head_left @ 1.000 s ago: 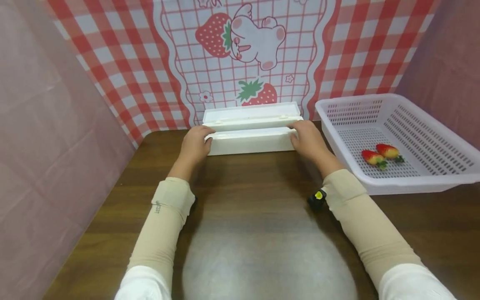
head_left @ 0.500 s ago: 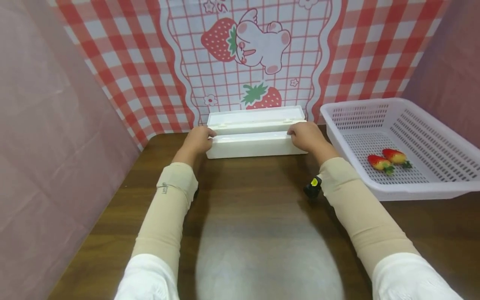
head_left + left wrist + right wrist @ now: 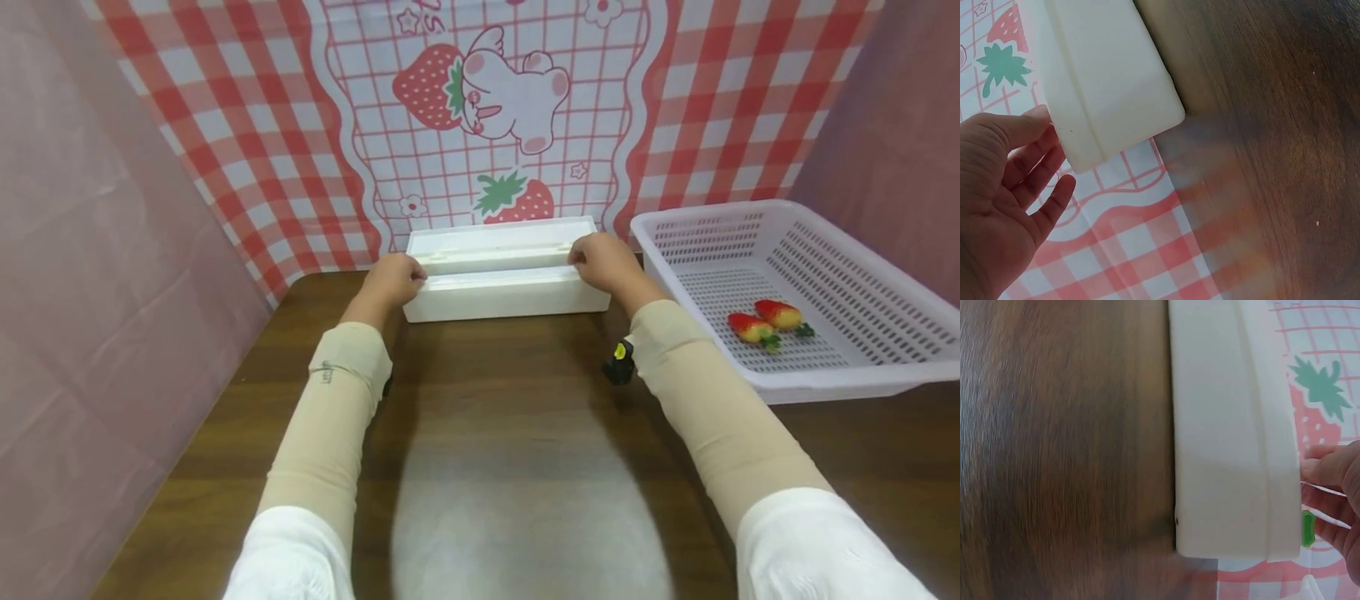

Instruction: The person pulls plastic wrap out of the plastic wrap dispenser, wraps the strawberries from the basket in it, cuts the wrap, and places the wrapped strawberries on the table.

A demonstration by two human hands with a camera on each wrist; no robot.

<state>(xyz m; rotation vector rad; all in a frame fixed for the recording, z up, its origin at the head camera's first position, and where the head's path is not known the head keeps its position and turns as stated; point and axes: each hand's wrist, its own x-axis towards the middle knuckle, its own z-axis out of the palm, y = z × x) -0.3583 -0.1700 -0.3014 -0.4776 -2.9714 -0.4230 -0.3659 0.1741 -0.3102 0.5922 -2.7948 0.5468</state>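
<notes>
A long white box (image 3: 506, 302) lies crosswise at the back of the table, its raised white lid (image 3: 502, 237) leaning toward the backdrop. My left hand (image 3: 390, 283) pinches at the box's left upper edge; in the left wrist view the thumb (image 3: 1032, 125) meets that edge and the other fingers are bent behind it. At the opposite end my right hand (image 3: 609, 267) pinches near the upper edge, its fingertips partly hidden behind the box. A small green piece (image 3: 1308, 529) shows beside the right fingers. The inside of the box is mostly hidden.
A white perforated basket (image 3: 765, 383) stands to the right, close to my right forearm, with two strawberries (image 3: 780, 314) in it. Behind the box hangs a red-and-white checked cloth (image 3: 720, 108). Pink drapes (image 3: 112, 250) flank the brown wooden table (image 3: 517, 367).
My thumbs have left the box's front face. Both hands have shifted farther back along its ends, the right one reaching the lid's lower edge. The whole head view has also shifted slightly.
</notes>
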